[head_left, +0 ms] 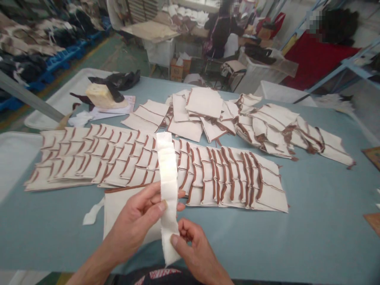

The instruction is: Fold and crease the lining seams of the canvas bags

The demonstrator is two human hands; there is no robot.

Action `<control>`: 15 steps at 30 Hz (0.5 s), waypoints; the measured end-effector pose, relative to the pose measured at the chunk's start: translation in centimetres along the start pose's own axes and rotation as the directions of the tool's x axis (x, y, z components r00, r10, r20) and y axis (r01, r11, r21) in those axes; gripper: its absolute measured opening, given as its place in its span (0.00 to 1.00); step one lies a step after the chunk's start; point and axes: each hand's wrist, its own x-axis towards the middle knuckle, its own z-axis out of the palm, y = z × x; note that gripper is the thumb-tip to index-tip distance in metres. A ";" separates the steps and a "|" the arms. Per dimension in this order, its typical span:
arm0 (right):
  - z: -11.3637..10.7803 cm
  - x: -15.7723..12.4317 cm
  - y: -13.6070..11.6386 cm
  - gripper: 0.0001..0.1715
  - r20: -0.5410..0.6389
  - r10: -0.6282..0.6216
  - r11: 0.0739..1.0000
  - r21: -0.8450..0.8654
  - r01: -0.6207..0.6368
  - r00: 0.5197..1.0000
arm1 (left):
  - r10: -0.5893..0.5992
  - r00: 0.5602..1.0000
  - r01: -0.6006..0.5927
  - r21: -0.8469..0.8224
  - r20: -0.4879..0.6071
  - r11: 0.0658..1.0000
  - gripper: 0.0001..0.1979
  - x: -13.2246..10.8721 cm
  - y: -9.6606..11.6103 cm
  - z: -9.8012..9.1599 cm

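Observation:
A narrow white fabric strip (168, 166) stands lengthwise in front of me, held above the table. My left hand (139, 213) pinches it near the middle, thumb on the front and fingers behind. Lower down, my right hand (194, 245) grips the strip's right edge between thumb and curled fingers. Beneath my left hand lies a cream fabric panel (113, 209) with a brown-bound top edge, partly hidden by that hand. Just beyond the strip, a long row of overlapping cream panels (196, 196) with brown binding spreads across the table.
A loose heap of cream panels (204, 103) lies behind the row. At the back left are a yellowish block (102, 97) and black cloth (127, 81). A small white scrap (93, 213) rests left of the near panel. A person (221, 31) sits in the background.

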 end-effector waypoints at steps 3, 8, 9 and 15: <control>0.6 -0.8 0.4 0.18 0.008 0.001 1.000 -0.018 -0.001 1.000 | 0.007 1.000 -0.007 0.011 0.000 1.000 0.19 -1.4 0.3 -0.1; 1.5 -2.0 0.9 0.15 0.037 -0.004 0.998 -0.056 0.006 0.999 | 0.040 0.999 -0.041 -0.015 -0.022 0.999 0.19 -2.9 0.0 -0.2; 1.6 -2.2 1.1 0.15 0.040 -0.007 0.998 -0.061 0.009 0.999 | 0.050 0.998 -0.050 -0.019 -0.028 0.999 0.20 -3.1 -0.1 -0.2; 1.9 -3.4 2.8 0.16 0.023 -0.033 0.997 -0.067 0.034 0.999 | 0.053 0.998 -0.055 -0.027 -0.043 0.998 0.21 -4.7 -0.1 0.7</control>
